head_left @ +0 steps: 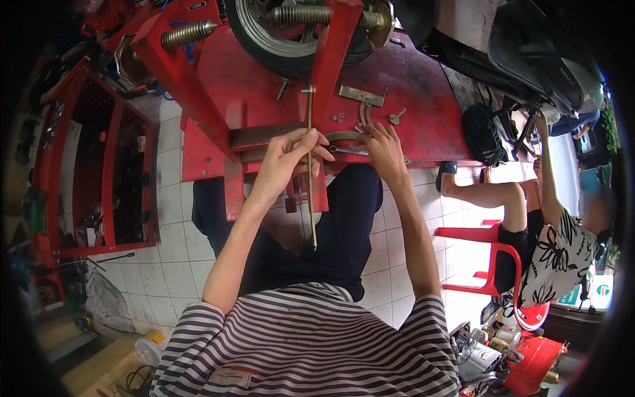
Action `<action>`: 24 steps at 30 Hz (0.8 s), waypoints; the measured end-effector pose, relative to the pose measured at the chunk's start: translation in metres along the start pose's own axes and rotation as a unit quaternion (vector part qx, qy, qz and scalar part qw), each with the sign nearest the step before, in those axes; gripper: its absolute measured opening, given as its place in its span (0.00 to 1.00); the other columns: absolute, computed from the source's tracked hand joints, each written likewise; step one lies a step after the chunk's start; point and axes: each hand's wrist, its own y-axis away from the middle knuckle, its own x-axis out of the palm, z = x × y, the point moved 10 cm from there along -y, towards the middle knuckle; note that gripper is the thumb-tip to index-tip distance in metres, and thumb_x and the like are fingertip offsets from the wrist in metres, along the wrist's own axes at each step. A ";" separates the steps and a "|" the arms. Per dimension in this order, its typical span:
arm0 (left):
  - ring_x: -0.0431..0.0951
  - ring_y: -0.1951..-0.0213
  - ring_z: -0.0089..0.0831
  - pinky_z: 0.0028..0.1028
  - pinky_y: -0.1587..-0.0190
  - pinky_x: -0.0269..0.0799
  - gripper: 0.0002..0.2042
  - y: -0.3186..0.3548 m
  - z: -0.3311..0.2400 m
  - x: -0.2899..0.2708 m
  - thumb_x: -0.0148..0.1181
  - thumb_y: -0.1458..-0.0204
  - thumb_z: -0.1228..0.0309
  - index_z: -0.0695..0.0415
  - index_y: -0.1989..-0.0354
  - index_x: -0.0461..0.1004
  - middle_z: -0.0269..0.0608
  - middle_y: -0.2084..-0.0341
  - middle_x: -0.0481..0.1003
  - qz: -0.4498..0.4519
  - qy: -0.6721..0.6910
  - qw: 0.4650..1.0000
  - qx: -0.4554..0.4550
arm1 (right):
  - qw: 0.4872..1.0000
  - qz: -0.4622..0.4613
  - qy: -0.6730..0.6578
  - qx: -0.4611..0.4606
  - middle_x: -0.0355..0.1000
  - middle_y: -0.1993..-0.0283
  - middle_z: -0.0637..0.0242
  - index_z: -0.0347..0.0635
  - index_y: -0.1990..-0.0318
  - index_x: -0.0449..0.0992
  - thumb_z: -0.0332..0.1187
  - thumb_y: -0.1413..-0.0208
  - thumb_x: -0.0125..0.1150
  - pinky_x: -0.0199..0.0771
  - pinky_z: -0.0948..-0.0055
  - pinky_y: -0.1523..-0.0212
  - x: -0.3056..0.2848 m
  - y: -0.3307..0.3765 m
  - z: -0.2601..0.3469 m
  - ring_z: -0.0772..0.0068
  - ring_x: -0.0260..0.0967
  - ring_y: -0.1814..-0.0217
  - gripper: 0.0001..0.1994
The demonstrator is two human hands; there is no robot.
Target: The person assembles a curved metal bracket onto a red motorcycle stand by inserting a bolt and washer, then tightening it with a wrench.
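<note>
My left hand [294,153] is closed around a long thin brass-coloured rod [310,198] that stands nearly upright, from the red work platform [410,99] down past its front edge to my lap. My right hand [382,149] rests flat on the platform's front edge, its fingers on a curved metal piece [340,136] and a small flat tool. A scooter wheel [291,33] sits clamped between red posts just beyond my hands. Small washers, a bolt [397,118] and a flat metal plate [360,96] lie on the platform near my right hand.
A red tool cabinet [99,165] stands at the left on the white tiled floor. At the right another person [549,231] sits on a red plastic chair [489,258] beside a dark scooter body [529,53]. Tools and a red container lie at the lower right.
</note>
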 end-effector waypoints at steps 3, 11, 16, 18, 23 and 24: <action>0.74 0.77 0.20 0.19 0.72 0.70 0.22 -0.001 0.001 0.000 0.50 0.34 0.54 0.65 0.58 0.75 0.47 0.70 0.81 0.000 0.002 1.000 -0.001 | 1.000 0.009 -0.005 -0.004 0.72 0.59 0.71 0.49 0.66 0.81 0.31 0.49 0.61 0.64 0.64 0.50 0.000 -0.005 0.001 0.66 0.67 0.51 0.04; 0.75 0.77 0.20 0.19 0.72 0.70 0.21 -0.001 0.001 -0.001 0.50 0.34 0.54 0.64 0.59 0.75 0.47 0.70 0.81 -0.002 -0.004 1.000 -0.002 | 0.999 0.034 -0.039 -0.009 0.73 0.58 0.70 0.48 0.65 0.82 0.38 0.49 0.62 0.65 0.64 0.49 0.005 -0.007 -0.005 0.65 0.67 0.49 0.07; 0.75 0.77 0.20 0.18 0.72 0.70 0.21 0.000 0.001 -0.001 0.50 0.34 0.54 0.63 0.59 0.75 0.46 0.70 0.81 -0.005 -0.004 1.000 -0.008 | 0.998 0.036 -0.058 -0.010 0.73 0.59 0.68 0.47 0.65 0.82 0.38 0.49 0.63 0.66 0.62 0.48 0.008 -0.008 -0.007 0.63 0.67 0.49 0.08; 0.75 0.77 0.20 0.18 0.72 0.70 0.21 -0.001 0.001 0.000 0.50 0.34 0.54 0.63 0.59 0.75 0.46 0.70 0.81 0.000 -0.001 1.000 -0.008 | 0.997 0.034 -0.072 -0.007 0.73 0.59 0.67 0.46 0.65 0.82 0.38 0.50 0.63 0.67 0.61 0.48 0.011 -0.007 -0.010 0.61 0.67 0.49 0.09; 0.75 0.76 0.20 0.19 0.71 0.70 0.20 0.000 0.001 0.000 0.50 0.34 0.54 0.62 0.59 0.75 0.46 0.69 0.81 -0.001 0.000 1.000 -0.007 | 0.994 0.040 -0.104 0.006 0.73 0.59 0.64 0.44 0.65 0.81 0.39 0.49 0.63 0.68 0.60 0.48 0.018 -0.006 -0.016 0.58 0.67 0.50 0.10; 0.75 0.76 0.20 0.19 0.71 0.70 0.20 0.000 0.001 -0.001 0.50 0.34 0.54 0.62 0.58 0.75 0.46 0.69 0.81 -0.002 -0.002 1.000 -0.008 | 0.993 0.039 -0.107 0.005 0.73 0.58 0.64 0.44 0.65 0.81 0.39 0.49 0.63 0.68 0.60 0.48 0.018 -0.006 -0.016 0.58 0.68 0.50 0.10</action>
